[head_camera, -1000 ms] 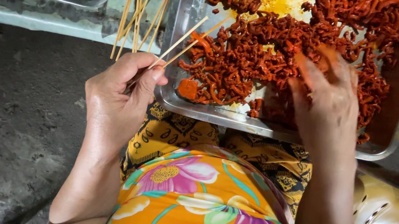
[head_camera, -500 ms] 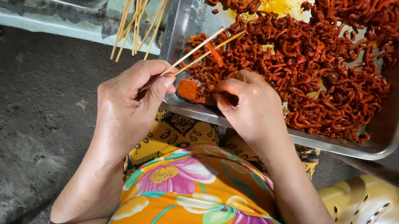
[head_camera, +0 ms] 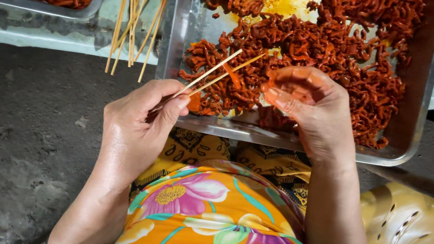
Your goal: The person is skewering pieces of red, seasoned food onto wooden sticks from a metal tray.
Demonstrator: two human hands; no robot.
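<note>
Left hand (head_camera: 138, 127) curled, grip pinching two bamboo skewers (head_camera: 214, 75) angled over the metal tray (head_camera: 174, 45). Right hand (head_camera: 309, 105) palm-up, fingertips pressed on a red meat strip (head_camera: 234, 76).

The left hand (head_camera: 138, 127) pinches two skewers (head_camera: 218, 76) pointing far-right over the tray (head_camera: 169, 74) of red meat (head_camera: 327, 46). The right hand (head_camera: 312, 105) holds a piece just beside their tips. More sticks (head_camera: 135, 16) lie far left.

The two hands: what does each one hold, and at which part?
The left hand pinches two thin bamboo skewers at their lower ends, points up over the metal tray. The right hand holds a small red marinated piece in its fingertips.
</note>
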